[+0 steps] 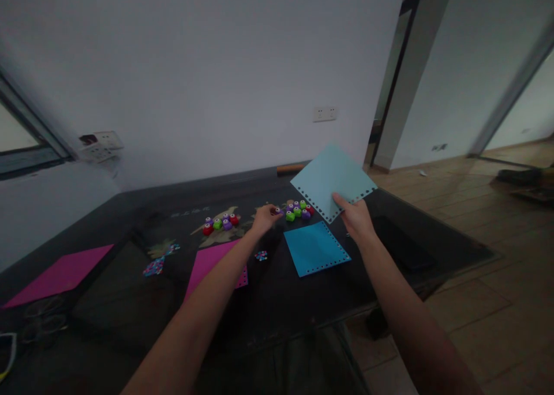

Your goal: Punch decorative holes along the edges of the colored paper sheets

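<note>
My right hand [357,219] pinches a pale blue sheet of paper [333,179] by its lower corner, tilted up above the table. Small punched holes run along the sheet's two lower edges. My left hand [264,219] has its fingers closed on a small purple craft punch [279,211] at the left end of a punch cluster [296,211] in red, green and purple. Below the raised sheet lies a brighter blue sheet [314,248], punched along two edges. A pink punched sheet [212,265] lies partly under my left forearm.
A second punch group [220,224] stands farther left. Paper bits form a small pile [261,256] mid-table and a larger pile [154,267] at left. Another pink sheet [63,275] lies far left. A dark flat object [402,245] rests right of my right forearm. The wall borders the table's back.
</note>
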Demonstrator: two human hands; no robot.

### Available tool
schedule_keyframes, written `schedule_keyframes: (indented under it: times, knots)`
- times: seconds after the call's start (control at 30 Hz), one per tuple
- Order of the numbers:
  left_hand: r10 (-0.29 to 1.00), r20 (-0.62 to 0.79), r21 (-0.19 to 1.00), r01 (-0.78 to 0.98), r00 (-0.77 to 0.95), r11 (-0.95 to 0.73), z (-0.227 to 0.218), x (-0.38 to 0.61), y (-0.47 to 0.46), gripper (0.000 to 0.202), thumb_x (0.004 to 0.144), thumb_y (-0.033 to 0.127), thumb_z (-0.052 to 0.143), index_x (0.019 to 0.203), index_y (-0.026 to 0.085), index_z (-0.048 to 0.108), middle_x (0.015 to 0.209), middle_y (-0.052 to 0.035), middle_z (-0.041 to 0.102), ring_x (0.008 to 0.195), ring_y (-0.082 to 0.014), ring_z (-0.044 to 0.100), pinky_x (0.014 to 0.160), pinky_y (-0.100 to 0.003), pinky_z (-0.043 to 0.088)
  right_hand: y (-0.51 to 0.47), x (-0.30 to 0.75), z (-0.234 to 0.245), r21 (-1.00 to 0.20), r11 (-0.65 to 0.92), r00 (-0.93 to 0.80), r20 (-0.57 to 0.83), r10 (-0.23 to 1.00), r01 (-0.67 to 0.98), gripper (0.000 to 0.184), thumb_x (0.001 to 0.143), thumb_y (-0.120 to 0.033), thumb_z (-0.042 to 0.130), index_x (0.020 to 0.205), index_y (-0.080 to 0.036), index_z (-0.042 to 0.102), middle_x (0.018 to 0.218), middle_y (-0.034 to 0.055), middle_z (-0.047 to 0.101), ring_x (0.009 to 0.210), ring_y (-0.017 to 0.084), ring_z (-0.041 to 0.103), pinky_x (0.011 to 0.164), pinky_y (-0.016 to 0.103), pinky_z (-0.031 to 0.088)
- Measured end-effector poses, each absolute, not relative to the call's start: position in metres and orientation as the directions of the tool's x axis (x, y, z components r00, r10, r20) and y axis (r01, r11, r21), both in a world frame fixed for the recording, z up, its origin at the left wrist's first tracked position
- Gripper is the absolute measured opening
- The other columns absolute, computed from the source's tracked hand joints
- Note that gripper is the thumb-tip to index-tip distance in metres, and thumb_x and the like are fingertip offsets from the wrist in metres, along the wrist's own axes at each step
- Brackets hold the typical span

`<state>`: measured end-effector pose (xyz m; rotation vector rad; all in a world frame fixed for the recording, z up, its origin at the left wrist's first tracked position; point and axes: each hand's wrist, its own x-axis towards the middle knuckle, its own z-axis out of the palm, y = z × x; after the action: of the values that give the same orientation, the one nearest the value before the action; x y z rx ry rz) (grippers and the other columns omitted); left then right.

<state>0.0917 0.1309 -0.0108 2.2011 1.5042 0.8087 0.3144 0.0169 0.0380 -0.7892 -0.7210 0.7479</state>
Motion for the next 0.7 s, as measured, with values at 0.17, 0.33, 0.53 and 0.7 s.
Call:
schedule_keyframes:
  times: [0.17, 0.33, 0.53, 0.7]
  knots:
    - [0.945, 0.245, 0.548, 0.773, 0.217, -0.319, -0.027, 0.1, 0.143, 0.017, 0.075, 0.024, 0.067, 0.089, 0.014, 0.067, 0.088, -0.0082, 0.07, 0.079, -0.018, 0.064, 0.07, -0.025, 0.045, 0.016, 0.326, 0.018, -0.842, 0.415, 0.557, 0.173, 0.812, -0.344, 0.034, 0.055, -0.021, 0.077, 0.086, -0.018, 0.065, 0.094, 0.003, 0.071, 0.084, 0.019, 0.066, 0.081, 0.034, 0.054]
    - [0.951, 0.231, 0.496, 0.816, 0.206, -0.297, -0.03, 0.105, 0.148, 0.017, 0.076, 0.027, 0.066, 0.089, 0.016, 0.067, 0.088, -0.0088, 0.07, 0.082, -0.0188, 0.063, 0.072, -0.026, 0.044, 0.018, 0.325, 0.016, -0.818, 0.457, 0.576, 0.198, 0.793, -0.349, 0.035, 0.056, -0.021, 0.076, 0.089, -0.017, 0.065, 0.092, 0.0035, 0.071, 0.086, 0.019, 0.066, 0.081, 0.034, 0.054]
    - [0.948, 0.231, 0.439, 0.845, 0.221, -0.304, -0.029, 0.111, 0.148, 0.016, 0.076, 0.024, 0.063, 0.09, 0.015, 0.067, 0.094, -0.0105, 0.069, 0.087, -0.0199, 0.062, 0.074, -0.026, 0.043, 0.016, 0.321, 0.018, -0.812, 0.466, 0.583, 0.2, 0.787, -0.351, 0.036, 0.057, -0.021, 0.076, 0.091, -0.018, 0.064, 0.093, 0.0036, 0.071, 0.084, 0.019, 0.066, 0.078, 0.034, 0.055]
    - [0.946, 0.232, 0.432, 0.848, 0.225, -0.307, -0.032, 0.114, 0.147, 0.019, 0.077, 0.022, 0.061, 0.093, 0.015, 0.066, 0.096, -0.0103, 0.068, 0.089, -0.0199, 0.061, 0.077, -0.027, 0.042, 0.014, 0.321, 0.019, -0.81, 0.47, 0.581, 0.206, 0.787, -0.35, 0.035, 0.057, -0.02, 0.076, 0.09, -0.018, 0.063, 0.092, 0.0033, 0.071, 0.087, 0.019, 0.066, 0.08, 0.033, 0.055]
